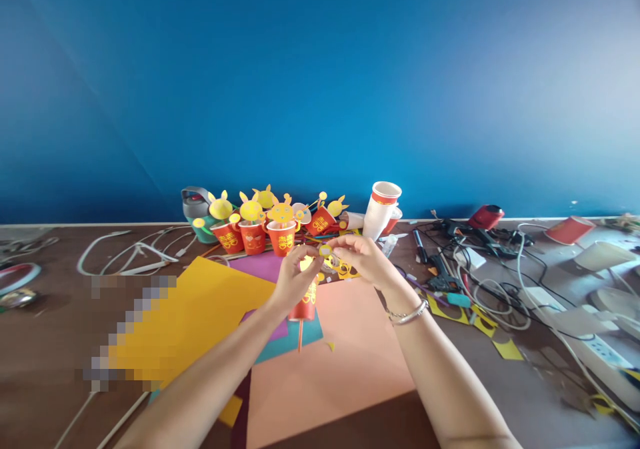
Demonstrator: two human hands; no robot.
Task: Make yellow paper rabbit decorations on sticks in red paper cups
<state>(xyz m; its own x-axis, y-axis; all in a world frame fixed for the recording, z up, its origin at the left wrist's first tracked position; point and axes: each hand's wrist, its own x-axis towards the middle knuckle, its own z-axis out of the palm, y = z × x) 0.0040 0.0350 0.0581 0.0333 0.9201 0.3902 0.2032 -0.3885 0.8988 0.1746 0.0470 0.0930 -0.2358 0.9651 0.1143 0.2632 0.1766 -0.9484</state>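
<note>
From my remote seat I saw both hands raised just above the middle of the tabletop (50,369), meeting over the sheets of coloured paper. The left hand (293,279) was clenched on a red cup (306,310) that hung below its palm, the cup's thin stick (300,335) running straight down toward the near edge of a salmon sheet (345,355) — so the long axis of cup and stick stood close to upright, mouth end up into the hand as far as I could tell. The right hand (364,257), with a bracelet (407,314) at the wrist, pinched a small yellow disc (325,251) between thumb and forefinger. The disc sat between the two hands, just above and slightly right of the cup, and the left fingertips touched it too. It was too small for me to judge which way it faced. Beyond the hands stood a row of decorated cups (253,235); to the far right lay a power strip (600,352) among tangled cables.
</note>
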